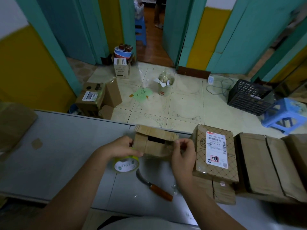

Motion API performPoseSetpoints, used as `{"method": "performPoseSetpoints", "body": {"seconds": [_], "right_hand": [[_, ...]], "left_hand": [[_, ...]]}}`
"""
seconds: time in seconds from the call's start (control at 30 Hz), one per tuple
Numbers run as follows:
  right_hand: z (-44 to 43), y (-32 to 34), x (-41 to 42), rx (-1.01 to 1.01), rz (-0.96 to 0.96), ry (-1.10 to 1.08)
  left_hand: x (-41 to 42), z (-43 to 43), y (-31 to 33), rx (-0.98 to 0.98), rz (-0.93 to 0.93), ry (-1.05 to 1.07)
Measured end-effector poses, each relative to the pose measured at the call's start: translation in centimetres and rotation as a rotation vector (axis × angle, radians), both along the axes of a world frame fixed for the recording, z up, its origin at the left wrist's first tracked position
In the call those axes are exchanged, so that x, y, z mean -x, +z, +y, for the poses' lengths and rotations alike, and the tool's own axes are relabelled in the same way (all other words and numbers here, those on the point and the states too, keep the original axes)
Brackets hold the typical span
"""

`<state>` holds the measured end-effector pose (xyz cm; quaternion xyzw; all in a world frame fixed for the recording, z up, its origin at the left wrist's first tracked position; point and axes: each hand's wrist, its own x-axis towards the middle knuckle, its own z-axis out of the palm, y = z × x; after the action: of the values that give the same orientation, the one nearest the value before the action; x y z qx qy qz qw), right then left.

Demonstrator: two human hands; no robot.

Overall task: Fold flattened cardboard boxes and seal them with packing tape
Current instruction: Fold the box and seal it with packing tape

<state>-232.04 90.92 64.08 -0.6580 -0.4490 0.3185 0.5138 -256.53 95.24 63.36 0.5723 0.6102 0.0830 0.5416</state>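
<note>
R hand [182, 155]: fingertips [180, 143] pinch the small box [154, 144] at its right end. L hand [123, 149] curls over the tape roll [126, 165], fingers on the box's left side. Box sits at the table [66, 146] far edge btwn both hands. It's folded up, but a dark gap shows btwn the flaps, so sealing looks barely begun. Flat blanks [259, 163] wait at right. Parcel [216, 151] next door: barcode label, red stamp, text too small to read.
</note>
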Motion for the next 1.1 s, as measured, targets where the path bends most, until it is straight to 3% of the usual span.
{"method": "performPoseSetpoints", "body": {"seconds": [0.13,0.3,0.47,0.7,1.1], "right_hand": [[1.0,0.5,-0.4,0.005,0.102,0.011],[2.4,1.0,-0.5,0.141,0.508,-0.084],[2.2,1.1,-0.4,0.163,0.718,-0.15],[1.7,0.5,-0.6,0.241,0.811,-0.159],[1.3,-1.2,-0.6,0.233,0.791,-0.191]], "left_hand": [[0.6,-0.2,0.3,0.016,0.006,-0.005],[1.8,-0.5,0.3,0.003,0.031,0.05],[2.5,-0.7,1.3,-0.088,0.096,0.141],[2.1,-0.4,1.4,-0.211,0.177,0.065],[1.7,0.2,1.6,-0.18,0.017,-0.085]]}}
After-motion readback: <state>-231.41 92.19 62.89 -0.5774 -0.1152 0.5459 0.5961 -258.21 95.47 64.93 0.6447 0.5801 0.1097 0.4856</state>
